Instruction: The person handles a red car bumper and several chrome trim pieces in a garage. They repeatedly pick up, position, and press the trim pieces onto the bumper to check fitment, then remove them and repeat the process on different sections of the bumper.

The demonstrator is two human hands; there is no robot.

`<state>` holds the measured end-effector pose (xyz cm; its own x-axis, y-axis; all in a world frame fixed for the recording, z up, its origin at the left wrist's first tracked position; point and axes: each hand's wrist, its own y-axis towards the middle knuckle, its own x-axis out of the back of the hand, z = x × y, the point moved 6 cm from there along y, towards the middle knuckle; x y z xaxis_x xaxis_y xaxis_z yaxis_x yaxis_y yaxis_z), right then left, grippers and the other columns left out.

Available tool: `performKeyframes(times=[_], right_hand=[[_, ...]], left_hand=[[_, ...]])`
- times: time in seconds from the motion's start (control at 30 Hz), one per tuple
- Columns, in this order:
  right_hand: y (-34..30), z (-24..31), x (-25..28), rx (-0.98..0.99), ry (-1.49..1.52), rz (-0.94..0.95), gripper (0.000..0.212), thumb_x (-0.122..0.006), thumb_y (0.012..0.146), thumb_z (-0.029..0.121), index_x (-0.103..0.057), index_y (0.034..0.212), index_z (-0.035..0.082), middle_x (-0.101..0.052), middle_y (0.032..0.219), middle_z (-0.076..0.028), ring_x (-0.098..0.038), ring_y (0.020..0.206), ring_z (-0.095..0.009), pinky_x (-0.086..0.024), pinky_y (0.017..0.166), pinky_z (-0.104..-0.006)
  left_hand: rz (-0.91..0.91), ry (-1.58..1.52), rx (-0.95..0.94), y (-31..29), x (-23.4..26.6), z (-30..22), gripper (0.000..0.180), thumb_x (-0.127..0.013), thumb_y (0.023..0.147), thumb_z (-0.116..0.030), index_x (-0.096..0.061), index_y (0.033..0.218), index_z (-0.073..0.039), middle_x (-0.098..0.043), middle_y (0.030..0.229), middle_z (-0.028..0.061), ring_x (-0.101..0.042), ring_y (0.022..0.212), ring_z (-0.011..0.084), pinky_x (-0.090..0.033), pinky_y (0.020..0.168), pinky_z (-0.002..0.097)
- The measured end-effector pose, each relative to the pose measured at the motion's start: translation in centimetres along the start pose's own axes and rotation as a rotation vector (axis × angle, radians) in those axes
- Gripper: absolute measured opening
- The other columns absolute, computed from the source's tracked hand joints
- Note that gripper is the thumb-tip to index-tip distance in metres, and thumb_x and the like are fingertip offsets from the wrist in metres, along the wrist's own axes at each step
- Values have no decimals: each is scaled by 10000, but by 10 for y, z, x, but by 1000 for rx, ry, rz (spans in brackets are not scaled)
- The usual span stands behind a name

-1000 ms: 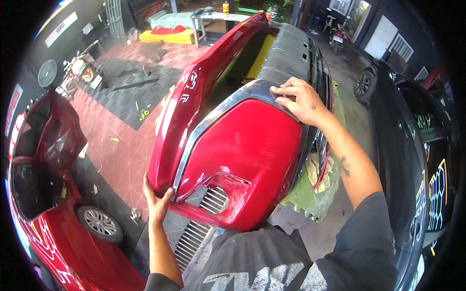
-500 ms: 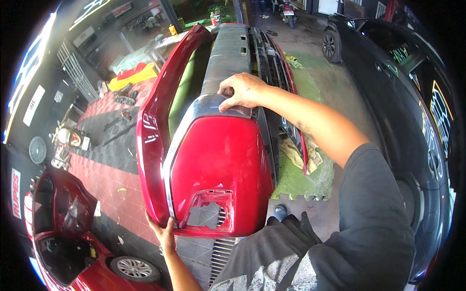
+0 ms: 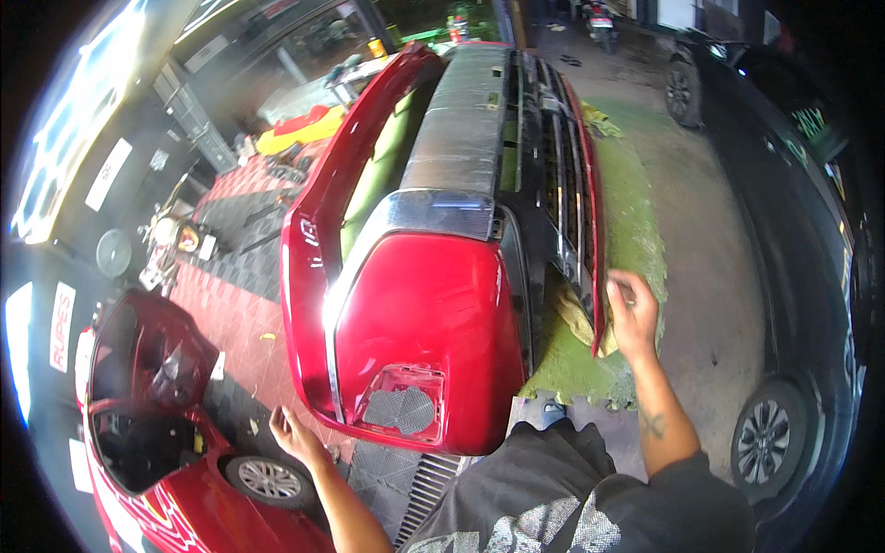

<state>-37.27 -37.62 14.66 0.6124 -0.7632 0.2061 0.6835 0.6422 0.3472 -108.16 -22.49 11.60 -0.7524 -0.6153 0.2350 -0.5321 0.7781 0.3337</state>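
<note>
The red bumper [image 3: 433, 304]: my right hand [image 3: 632, 313] has dropped from its top edge to its right rim, fingers curled there; my left hand [image 3: 293, 433], open, is off its lower left corner.

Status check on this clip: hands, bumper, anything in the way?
Left hand open, at the red bumper's near lower corner. Right hand open by its right edge. Bumper stands over green mat. Red car close left, dark car right.
</note>
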Motion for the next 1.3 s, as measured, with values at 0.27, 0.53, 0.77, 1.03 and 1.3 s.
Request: performKeyframes(times=[0.27,0.53,0.77,1.03,1.3], right_hand=[[-5,10,-27,233,-143,20,257,-738,1045,147,-723,1267,18,-697,1158,-55,-623,981,-161,-500,891,-312],[-46,-12,-82,-219,125,330,389,-750,1054,259,-674,1338,5,-663,1262,-116,-645,1151,-199,-553,889,-347],[-66,-10,-108,-394,392,341,542,-677,1123,293,-535,1502,-68,-622,1466,-159,-589,1341,-240,-490,1124,-376],[-47,6,-154,-416,661,324,418,-679,1133,223,-586,1477,7,-656,1462,-62,-586,1303,-166,-410,1190,-355],[-48,0,-161,-426,640,174,324,-663,1132,153,-630,1415,-2,-705,1381,-71,-624,1241,-173,-451,1144,-356]], left_hand=[[653,-98,-235,18,-189,-241,386,-597,1168,-268,-733,1314,62,-801,1151,92,-716,1074,150,-554,938,306],[1002,497,-106,58,-351,-234,898,-448,1101,-768,-782,1224,57,-754,971,132,-699,947,210,-566,908,398],[1132,366,147,56,-393,-230,892,-410,1062,-838,-714,959,-6,-651,836,113,-604,745,238,-488,713,416],[1015,460,-78,40,-402,-240,918,-430,1080,-770,-771,944,72,-769,1016,308,-744,1091,390,-525,1047,477],[1046,571,-279,25,-393,-265,971,-298,1091,-808,-758,973,39,-741,947,263,-721,1027,409,-519,986,513]])
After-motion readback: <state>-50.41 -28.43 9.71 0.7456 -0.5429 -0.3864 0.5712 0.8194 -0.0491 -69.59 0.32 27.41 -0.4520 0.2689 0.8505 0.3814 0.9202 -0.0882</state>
